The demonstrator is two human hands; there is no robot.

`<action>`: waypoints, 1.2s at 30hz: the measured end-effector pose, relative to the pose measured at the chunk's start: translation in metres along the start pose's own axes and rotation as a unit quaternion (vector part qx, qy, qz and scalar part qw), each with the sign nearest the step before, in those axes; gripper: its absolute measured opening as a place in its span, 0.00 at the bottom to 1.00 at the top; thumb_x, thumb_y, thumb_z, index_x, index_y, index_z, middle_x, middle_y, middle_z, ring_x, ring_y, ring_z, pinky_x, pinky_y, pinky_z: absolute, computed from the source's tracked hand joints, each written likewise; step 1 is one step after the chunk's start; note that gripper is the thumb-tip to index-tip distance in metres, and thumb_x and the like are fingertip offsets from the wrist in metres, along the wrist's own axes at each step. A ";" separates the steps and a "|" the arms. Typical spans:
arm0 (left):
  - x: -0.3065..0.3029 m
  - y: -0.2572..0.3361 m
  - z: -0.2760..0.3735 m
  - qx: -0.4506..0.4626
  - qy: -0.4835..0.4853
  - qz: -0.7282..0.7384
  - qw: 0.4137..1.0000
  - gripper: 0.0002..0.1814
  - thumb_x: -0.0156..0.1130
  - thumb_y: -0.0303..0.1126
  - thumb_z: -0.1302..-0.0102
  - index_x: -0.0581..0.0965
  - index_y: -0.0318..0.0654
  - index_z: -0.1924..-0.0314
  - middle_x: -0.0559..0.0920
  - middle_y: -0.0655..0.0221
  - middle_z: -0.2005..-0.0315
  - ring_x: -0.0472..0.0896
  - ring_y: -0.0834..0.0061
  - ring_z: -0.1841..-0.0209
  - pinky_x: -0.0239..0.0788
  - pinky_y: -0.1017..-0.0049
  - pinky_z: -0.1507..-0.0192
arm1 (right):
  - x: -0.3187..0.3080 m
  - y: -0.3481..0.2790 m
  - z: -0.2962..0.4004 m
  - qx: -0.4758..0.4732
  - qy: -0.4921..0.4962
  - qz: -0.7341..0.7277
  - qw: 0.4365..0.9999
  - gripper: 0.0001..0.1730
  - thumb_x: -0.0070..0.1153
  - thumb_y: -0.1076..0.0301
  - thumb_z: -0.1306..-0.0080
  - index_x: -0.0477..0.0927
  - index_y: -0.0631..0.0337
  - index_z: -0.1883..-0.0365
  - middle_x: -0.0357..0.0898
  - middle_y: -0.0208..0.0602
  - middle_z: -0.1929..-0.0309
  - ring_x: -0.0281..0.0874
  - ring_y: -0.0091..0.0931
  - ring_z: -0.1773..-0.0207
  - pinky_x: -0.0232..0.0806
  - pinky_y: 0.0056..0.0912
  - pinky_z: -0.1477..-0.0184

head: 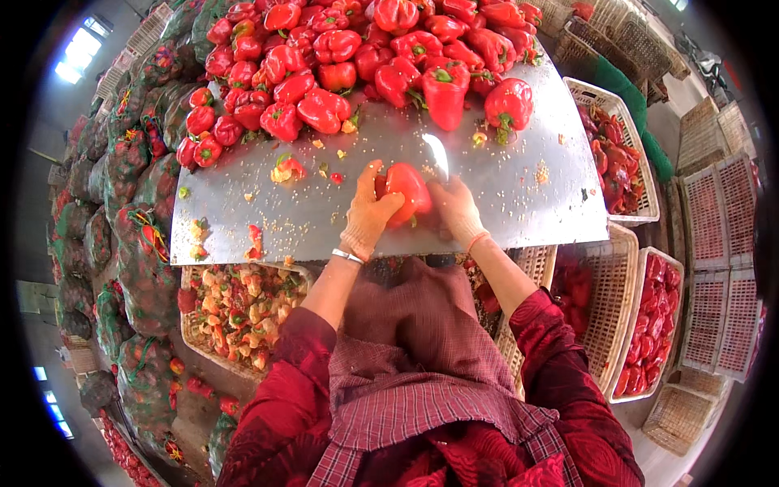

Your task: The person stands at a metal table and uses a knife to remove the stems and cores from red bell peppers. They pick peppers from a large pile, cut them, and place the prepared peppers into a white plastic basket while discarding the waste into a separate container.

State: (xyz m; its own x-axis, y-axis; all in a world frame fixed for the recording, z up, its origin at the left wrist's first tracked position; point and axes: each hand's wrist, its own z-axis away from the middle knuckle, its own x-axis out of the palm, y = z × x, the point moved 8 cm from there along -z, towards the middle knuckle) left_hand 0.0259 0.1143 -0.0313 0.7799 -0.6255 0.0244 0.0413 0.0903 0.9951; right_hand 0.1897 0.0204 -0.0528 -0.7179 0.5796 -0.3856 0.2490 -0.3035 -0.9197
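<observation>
My left hand (372, 213), in a pale knitted glove, is shut around a whole red bell pepper (406, 192) above the near part of a sheet-metal tabletop (511, 207). Close by on the pepper's right is my right hand (453, 210), gloved too, its fingers curled on a knife. The knife's curved bright blade (436, 152) points up and away from me; its handle is hidden in the fist. Beyond both hands, a large heap of red bell peppers (338, 45) covers the far side of the metal. Seeds and a cut pepper core (287, 168) lie scattered to the left.
Below the table's left edge stands a crate of cores (243, 310). Plastic crates with red peppers (650, 322) stand at lower right, and a basket of pepper pieces (618, 158) sits beside the table. Stacked net sacks (143, 268) line the left.
</observation>
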 end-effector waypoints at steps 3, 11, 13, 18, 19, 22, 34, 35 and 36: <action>-0.001 0.001 0.007 -0.010 0.060 -0.062 0.996 0.43 0.67 0.34 0.44 0.59 0.33 0.30 0.67 0.56 0.37 0.71 0.66 0.39 0.65 0.70 0.38 | -0.012 -0.018 0.007 0.052 -0.062 0.111 0.991 0.21 0.51 0.55 0.36 0.74 0.68 0.57 0.80 0.50 0.72 0.82 0.42 0.68 0.73 0.45 0.63; 0.038 0.022 0.019 0.119 0.120 -0.339 0.926 0.48 0.67 0.38 0.49 0.56 0.34 0.30 0.60 0.47 0.32 0.59 0.48 0.29 0.57 0.53 0.33 | -0.043 -0.103 0.040 0.069 -0.264 0.270 0.923 0.15 0.50 0.65 0.41 0.76 0.74 0.69 0.79 0.47 0.81 0.79 0.37 0.81 0.71 0.43 0.77; 0.045 0.028 0.022 0.123 0.123 -0.357 0.918 0.46 0.67 0.38 0.48 0.57 0.33 0.31 0.61 0.46 0.33 0.60 0.47 0.30 0.58 0.54 0.33 | -0.040 -0.095 0.038 0.080 -0.285 0.273 0.915 0.15 0.51 0.67 0.41 0.78 0.74 0.72 0.79 0.49 0.82 0.79 0.38 0.82 0.72 0.42 0.76; 0.047 0.028 0.025 0.153 0.125 -0.337 0.920 0.40 0.63 0.38 0.44 0.60 0.30 0.34 0.66 0.44 0.38 0.65 0.43 0.36 0.61 0.56 0.36 | -0.024 -0.045 0.051 0.009 -0.232 0.286 0.930 0.15 0.51 0.67 0.41 0.80 0.73 0.67 0.81 0.59 0.73 0.83 0.46 0.69 0.75 0.46 0.64; 0.042 0.025 0.020 0.155 0.134 -0.326 0.923 0.38 0.61 0.38 0.42 0.61 0.29 0.35 0.67 0.43 0.40 0.67 0.43 0.38 0.62 0.56 0.37 | -0.009 -0.011 0.060 -0.080 -0.213 0.308 0.924 0.16 0.51 0.66 0.40 0.81 0.73 0.66 0.82 0.62 0.69 0.83 0.49 0.64 0.74 0.48 0.59; 0.026 0.023 0.007 0.154 0.148 -0.279 0.936 0.32 0.59 0.38 0.40 0.65 0.26 0.40 0.72 0.43 0.46 0.71 0.43 0.44 0.63 0.56 0.40 | -0.010 -0.016 0.100 0.035 -0.157 0.242 0.957 0.19 0.50 0.64 0.38 0.75 0.73 0.55 0.80 0.66 0.63 0.80 0.54 0.56 0.70 0.54 0.51; 0.001 0.021 -0.013 0.041 0.026 -0.309 0.950 0.35 0.54 0.41 0.39 0.64 0.43 0.30 0.66 0.45 0.36 0.71 0.44 0.38 0.63 0.59 0.36 | -0.062 -0.090 0.067 -0.100 0.036 0.123 0.987 0.27 0.54 0.51 0.35 0.73 0.66 0.50 0.83 0.51 0.68 0.82 0.48 0.61 0.72 0.48 0.55; 0.005 0.026 -0.013 0.040 0.016 -0.338 0.940 0.37 0.55 0.42 0.40 0.63 0.44 0.30 0.65 0.45 0.35 0.70 0.43 0.38 0.63 0.58 0.36 | -0.046 -0.089 0.049 -0.088 -0.002 0.154 0.984 0.26 0.55 0.51 0.36 0.74 0.67 0.51 0.83 0.51 0.69 0.82 0.48 0.61 0.72 0.48 0.54; 0.012 0.029 -0.015 0.038 0.003 -0.364 0.931 0.38 0.56 0.42 0.41 0.62 0.45 0.29 0.65 0.44 0.35 0.70 0.42 0.37 0.63 0.57 0.35 | -0.033 -0.088 0.033 -0.073 -0.038 0.188 0.979 0.26 0.55 0.52 0.37 0.74 0.67 0.51 0.83 0.51 0.69 0.82 0.49 0.61 0.71 0.48 0.53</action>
State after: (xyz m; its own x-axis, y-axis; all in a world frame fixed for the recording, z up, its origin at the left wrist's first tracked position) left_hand 0.0458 0.1209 -0.0033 0.5665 -0.4952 -0.6587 0.5156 -0.4105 0.7521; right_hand 0.1702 0.0031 0.0438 -0.6029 0.3874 -0.6974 0.5916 -0.3693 -0.7167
